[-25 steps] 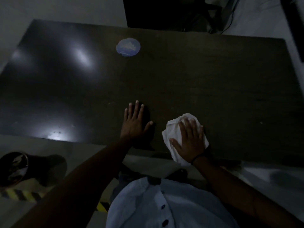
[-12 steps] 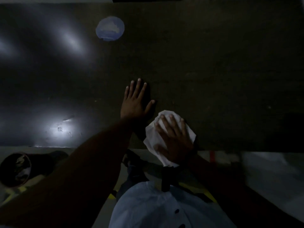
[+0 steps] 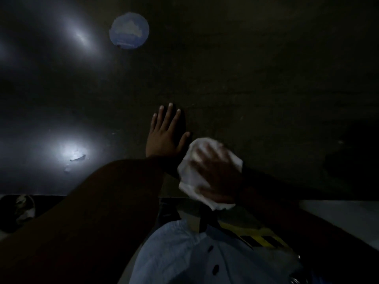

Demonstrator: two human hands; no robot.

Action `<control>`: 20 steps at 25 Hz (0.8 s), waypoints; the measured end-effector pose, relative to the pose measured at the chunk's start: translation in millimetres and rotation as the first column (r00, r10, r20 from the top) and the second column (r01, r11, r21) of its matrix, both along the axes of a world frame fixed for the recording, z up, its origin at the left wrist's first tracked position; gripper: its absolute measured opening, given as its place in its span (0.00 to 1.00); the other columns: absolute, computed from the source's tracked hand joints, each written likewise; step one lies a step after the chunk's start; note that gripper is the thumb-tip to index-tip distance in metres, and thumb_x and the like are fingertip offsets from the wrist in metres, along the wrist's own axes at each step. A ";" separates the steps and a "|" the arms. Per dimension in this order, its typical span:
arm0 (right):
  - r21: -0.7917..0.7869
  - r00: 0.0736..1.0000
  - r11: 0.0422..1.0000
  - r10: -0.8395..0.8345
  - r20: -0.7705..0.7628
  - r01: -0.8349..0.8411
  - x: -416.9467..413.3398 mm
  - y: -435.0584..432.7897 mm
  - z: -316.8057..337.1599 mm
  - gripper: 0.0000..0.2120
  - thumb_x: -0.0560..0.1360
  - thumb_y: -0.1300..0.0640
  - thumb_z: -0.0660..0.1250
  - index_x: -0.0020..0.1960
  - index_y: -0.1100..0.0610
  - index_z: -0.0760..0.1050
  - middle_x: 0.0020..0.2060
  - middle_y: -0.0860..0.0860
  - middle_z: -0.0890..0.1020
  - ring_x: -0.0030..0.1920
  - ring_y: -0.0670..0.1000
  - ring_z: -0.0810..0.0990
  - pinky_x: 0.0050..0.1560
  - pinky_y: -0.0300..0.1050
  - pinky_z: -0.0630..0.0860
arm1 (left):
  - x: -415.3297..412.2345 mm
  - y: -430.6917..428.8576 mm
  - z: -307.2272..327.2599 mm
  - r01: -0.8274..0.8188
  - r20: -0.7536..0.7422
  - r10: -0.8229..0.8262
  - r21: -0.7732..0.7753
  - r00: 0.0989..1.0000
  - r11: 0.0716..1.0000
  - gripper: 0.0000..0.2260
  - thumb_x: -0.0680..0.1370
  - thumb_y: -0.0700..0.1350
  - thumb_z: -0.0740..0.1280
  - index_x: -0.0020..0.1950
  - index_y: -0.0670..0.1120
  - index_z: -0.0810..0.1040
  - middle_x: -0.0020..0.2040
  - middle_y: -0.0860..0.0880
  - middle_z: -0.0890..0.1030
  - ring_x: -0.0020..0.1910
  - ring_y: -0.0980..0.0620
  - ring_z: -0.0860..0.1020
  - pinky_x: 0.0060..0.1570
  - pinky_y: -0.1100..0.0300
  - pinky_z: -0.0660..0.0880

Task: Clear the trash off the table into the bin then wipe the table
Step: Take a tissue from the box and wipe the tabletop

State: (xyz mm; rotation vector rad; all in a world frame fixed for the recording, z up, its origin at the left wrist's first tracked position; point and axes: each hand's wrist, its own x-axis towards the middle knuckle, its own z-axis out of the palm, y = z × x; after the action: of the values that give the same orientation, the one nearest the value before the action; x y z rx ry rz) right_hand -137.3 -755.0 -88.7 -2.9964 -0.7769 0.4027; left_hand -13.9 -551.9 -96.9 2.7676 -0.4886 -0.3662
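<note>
Left hand point(image 3: 164, 138) flat on table point(image 3: 266, 78), right hand point(image 3: 217, 177) seemingly spread over cloth point(image 3: 189, 177); sticker point(image 3: 129, 30) illegible.

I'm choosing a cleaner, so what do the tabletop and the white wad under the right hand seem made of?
Tabletop: dark hard board, likely laminate or varnished wood; it mirrors lamp glare at left and shows faint grain at right. White wad: soft, crumpled, folds bunching under the right hand, probably paper tissue, possibly thin cloth; blur leaves it open.
</note>
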 end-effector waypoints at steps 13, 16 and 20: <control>-0.013 0.945 0.948 -0.316 0.085 0.318 115.5 -9.4 -12.9 0.44 0.77 0.27 0.48 0.84 0.51 0.42 0.83 0.58 0.41 0.82 0.63 0.40 0.78 0.72 0.42 | 0.1 2.1 -7.7 0.011 0.080 -0.007 -0.049 0.997 0.999 0.31 0.84 0.60 0.55 0.85 0.51 0.55 0.86 0.48 0.50 0.85 0.47 0.44 0.83 0.46 0.44; 0.002 0.980 0.982 0.190 0.056 -0.191 133.4 -50.0 -8.9 0.46 0.77 0.25 0.50 0.84 0.50 0.42 0.83 0.55 0.43 0.83 0.60 0.40 0.79 0.68 0.44 | 0.2 2.5 -9.7 0.019 0.092 -0.017 -0.028 0.996 0.999 0.31 0.84 0.59 0.56 0.85 0.50 0.54 0.86 0.47 0.49 0.85 0.46 0.44 0.83 0.44 0.45; 0.032 0.976 0.979 -0.202 0.079 0.200 163.5 -60.2 -10.4 0.44 0.76 0.25 0.49 0.84 0.48 0.45 0.83 0.54 0.46 0.83 0.61 0.43 0.78 0.71 0.49 | -0.4 2.3 -9.5 0.007 0.089 -0.005 -0.023 0.996 1.000 0.30 0.85 0.57 0.55 0.85 0.51 0.53 0.86 0.48 0.48 0.85 0.47 0.43 0.83 0.46 0.44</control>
State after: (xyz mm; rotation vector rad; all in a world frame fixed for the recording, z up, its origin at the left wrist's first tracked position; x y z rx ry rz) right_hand 26.2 -815.2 -99.1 -3.0461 -0.4711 0.2625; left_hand -14.3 -549.6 -106.5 2.7695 -0.5199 -0.2380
